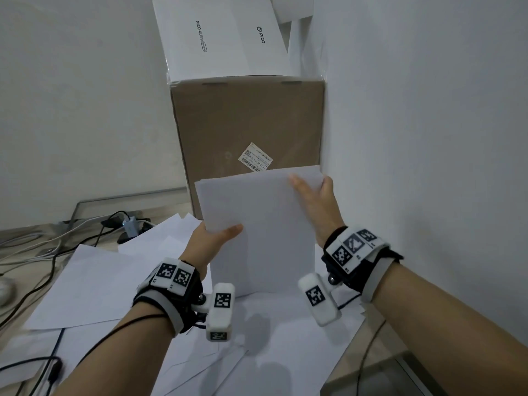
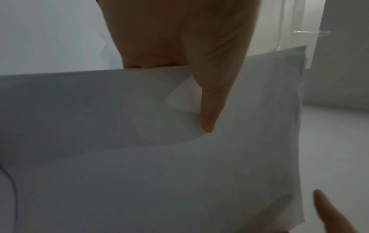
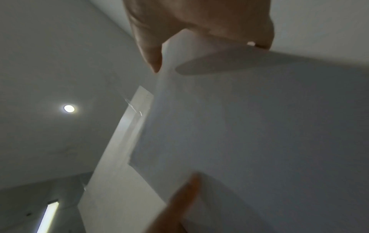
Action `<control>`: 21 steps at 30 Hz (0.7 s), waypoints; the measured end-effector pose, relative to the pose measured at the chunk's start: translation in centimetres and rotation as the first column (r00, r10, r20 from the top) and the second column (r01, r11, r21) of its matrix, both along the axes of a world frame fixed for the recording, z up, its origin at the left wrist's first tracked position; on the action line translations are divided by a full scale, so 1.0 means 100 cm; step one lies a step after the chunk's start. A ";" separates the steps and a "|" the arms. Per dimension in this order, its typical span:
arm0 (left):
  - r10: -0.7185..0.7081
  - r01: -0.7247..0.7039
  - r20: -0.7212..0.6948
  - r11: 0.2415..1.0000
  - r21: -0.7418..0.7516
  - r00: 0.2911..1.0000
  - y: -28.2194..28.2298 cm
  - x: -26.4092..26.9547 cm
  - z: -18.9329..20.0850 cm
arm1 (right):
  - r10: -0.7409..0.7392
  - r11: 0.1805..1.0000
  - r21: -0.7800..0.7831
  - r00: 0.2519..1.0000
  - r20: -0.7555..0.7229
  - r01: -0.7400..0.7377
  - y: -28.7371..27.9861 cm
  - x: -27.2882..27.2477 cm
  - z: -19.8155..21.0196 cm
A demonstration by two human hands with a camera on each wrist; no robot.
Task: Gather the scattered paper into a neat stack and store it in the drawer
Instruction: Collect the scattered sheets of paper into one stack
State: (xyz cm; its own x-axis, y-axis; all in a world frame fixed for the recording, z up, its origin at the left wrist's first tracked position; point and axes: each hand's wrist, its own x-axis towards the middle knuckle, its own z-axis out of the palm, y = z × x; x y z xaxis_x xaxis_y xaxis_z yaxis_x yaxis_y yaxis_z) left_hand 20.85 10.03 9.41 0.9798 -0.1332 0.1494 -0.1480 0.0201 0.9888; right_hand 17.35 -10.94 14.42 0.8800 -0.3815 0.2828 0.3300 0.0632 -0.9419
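A stack of white paper (image 1: 263, 224) stands upright on its lower edge on the sheets covering the desk. My left hand (image 1: 213, 238) grips its left edge, thumb in front and fingers behind. My right hand (image 1: 314, 195) holds the top right corner, fingers over the front. In the left wrist view my thumb (image 2: 207, 110) presses on the stack (image 2: 139, 173). In the right wrist view the stack (image 3: 259, 141) is pinched by my right hand's fingers (image 3: 151, 52). Loose sheets (image 1: 94, 284) lie scattered on the desk. No drawer is in view.
A brown cardboard box (image 1: 245, 132) stands right behind the stack, with a white PICO box (image 1: 220, 38) on top. The wall (image 1: 428, 124) runs close on the right. Cables (image 1: 43, 252) and an adapter (image 1: 130, 227) lie at the left.
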 end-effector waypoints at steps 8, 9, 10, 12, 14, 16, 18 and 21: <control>0.003 -0.003 0.011 1.000 -0.014 1.000 -0.002 -0.002 -0.001 | -0.114 0.993 -0.043 0.984 -0.136 0.109 0.010 0.028 0.033; 0.002 -0.002 0.004 1.000 -0.017 1.000 -0.001 -0.001 -0.001 | -0.124 0.992 -0.052 0.982 -0.141 0.118 0.011 0.030 0.030; 0.000 0.000 -0.003 1.000 -0.015 1.000 0.000 -0.001 -0.003 | -0.132 0.991 -0.053 0.981 -0.139 0.126 0.012 0.030 0.028; -0.019 0.019 -0.023 1.000 -0.007 1.000 0.003 0.000 -0.006 | -0.132 0.990 -0.059 0.982 -0.137 0.125 0.011 0.027 0.024; -0.033 0.034 -0.058 0.999 0.015 0.998 0.005 0.000 -0.014 | -0.097 0.994 -0.069 0.983 -0.153 0.087 0.007 0.023 0.018; -0.029 0.032 -0.089 0.999 0.032 0.996 0.005 -0.001 -0.023 | -0.065 0.998 -0.035 0.980 -0.188 0.059 0.002 0.019 0.013; -0.019 0.023 -0.097 0.999 0.043 0.995 0.002 -0.002 -0.030 | -0.075 0.997 -0.009 0.969 -0.237 0.074 -0.004 0.020 0.010; -0.014 0.018 -0.095 0.999 0.046 0.995 -0.001 -0.003 -0.030 | -0.076 0.996 0.029 0.966 -0.246 0.085 -0.007 0.024 0.012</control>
State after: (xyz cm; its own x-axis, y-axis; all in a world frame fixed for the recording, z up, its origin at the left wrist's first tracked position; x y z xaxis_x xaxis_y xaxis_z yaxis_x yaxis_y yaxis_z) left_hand 20.54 9.97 6.38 0.9869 -0.1537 0.0496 -0.0540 -0.0245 0.9982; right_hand 19.72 -11.62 15.60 0.8865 -0.4604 0.0466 0.0959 0.0842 -0.9918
